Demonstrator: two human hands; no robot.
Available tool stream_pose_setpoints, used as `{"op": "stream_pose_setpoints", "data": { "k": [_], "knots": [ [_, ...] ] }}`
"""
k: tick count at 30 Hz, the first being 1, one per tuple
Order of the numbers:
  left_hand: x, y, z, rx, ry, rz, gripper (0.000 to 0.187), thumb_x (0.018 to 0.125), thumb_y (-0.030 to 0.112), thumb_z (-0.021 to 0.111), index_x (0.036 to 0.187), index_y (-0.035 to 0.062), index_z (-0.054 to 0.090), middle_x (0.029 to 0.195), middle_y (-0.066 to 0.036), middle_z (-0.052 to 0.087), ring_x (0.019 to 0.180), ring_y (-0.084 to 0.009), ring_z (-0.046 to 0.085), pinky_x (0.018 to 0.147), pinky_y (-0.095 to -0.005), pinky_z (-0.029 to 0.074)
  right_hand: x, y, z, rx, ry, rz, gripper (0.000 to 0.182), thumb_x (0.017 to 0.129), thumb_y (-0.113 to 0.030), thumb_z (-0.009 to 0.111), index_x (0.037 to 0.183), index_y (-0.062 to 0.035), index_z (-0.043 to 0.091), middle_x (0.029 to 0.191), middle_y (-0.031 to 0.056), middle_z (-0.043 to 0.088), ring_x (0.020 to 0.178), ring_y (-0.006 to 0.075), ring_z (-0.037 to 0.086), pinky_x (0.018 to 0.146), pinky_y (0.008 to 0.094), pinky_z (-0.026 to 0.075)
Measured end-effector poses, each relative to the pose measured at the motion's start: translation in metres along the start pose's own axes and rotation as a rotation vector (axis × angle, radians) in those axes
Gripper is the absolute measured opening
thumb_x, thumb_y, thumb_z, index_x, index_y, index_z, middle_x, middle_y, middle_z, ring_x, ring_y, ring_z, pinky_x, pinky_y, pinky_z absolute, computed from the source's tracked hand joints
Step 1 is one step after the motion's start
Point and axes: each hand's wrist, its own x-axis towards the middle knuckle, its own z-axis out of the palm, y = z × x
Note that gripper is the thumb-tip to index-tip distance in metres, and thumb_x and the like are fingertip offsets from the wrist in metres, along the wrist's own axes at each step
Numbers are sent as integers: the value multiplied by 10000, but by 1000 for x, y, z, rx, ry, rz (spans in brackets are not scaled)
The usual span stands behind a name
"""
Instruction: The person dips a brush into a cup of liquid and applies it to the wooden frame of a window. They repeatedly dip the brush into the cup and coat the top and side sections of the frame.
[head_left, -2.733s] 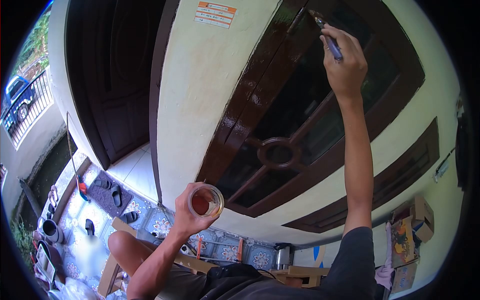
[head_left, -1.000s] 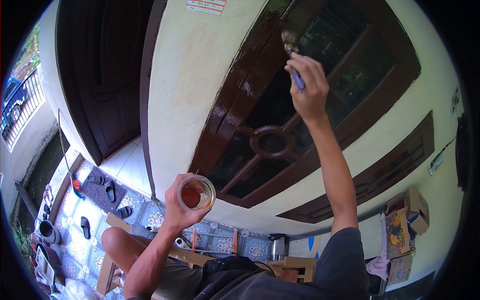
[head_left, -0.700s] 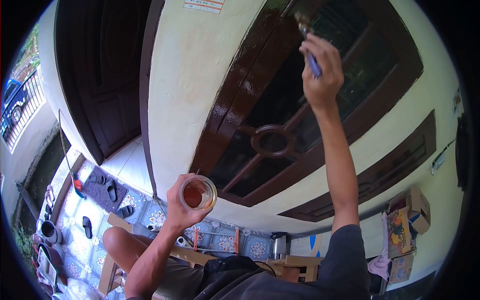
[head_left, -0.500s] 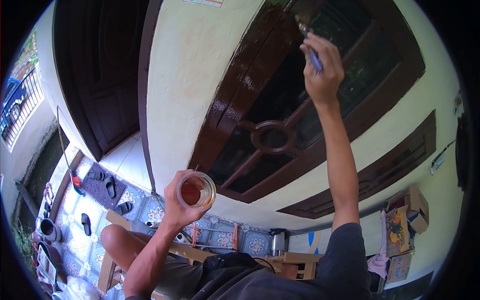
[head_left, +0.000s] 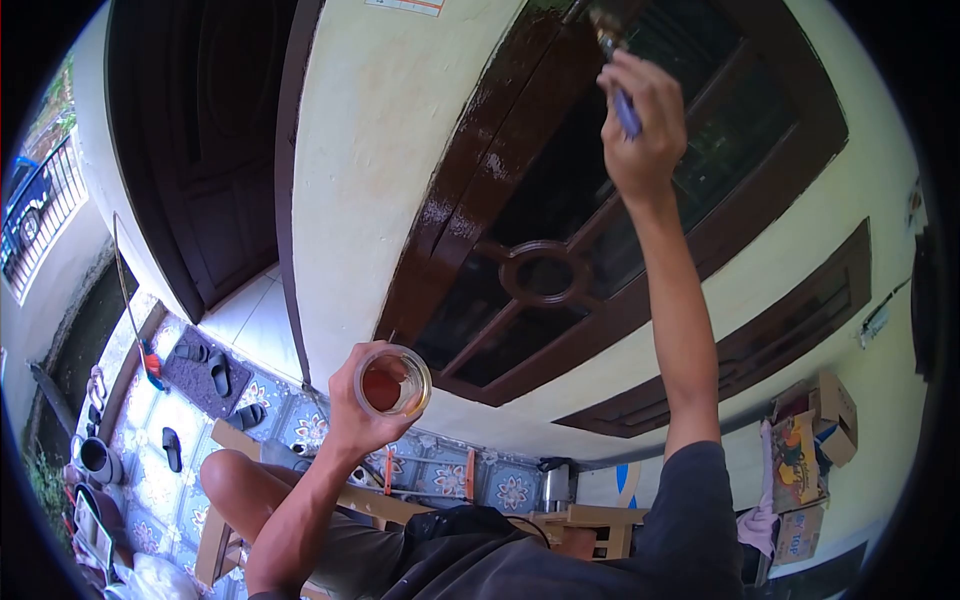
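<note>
My left hand is wrapped round a clear plastic cup with reddish-brown liquid in it, held below the window's lower left corner. Up high, my right hand grips a paintbrush by its purple handle. The bristles point up and left, close to the upper part of the brown wooden window frame. Glossy wet-looking patches shine along the frame's left side. Dark glass panes and a round wooden ring fill the window.
A dark door stands at left beside the cream wall. Sandals lie on a mat and the patterned tiles. Cardboard boxes are stacked at right. A wooden bench or stand is below me.
My right hand and the paintbrush have shifted slightly up and left along the window. My left hand with the cup stays in place.
</note>
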Motion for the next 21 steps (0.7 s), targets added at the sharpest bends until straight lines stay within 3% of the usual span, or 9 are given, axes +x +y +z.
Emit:
{"op": "stream_pose_setpoints", "data": {
  "k": [5,12,21],
  "knots": [
    [0,0,-5,36,19,27,460,603,136,841,988,6,624,950,-92,622,833,-177,629,765,-294,503,5,12,20,-60,11,4,244,747,32,709,950,-97,671,1028,42,688,984,267,642,864,369,522],
    [1,3,-7,11,27,29,466,603,127,846,993,1,624,953,-93,621,829,-175,628,763,-291,502,-32,-33,12,11,-211,54,240,744,10,718,952,-101,670,1053,41,666,1003,265,631,844,365,540],
    [1,2,-4,26,23,31,471,599,123,845,992,-6,620,936,-90,624,818,-176,630,764,-291,502,-10,-17,12,-4,-48,-7,298,692,48,721,945,-101,671,1029,59,656,973,276,630,853,370,536]
  ]
}}
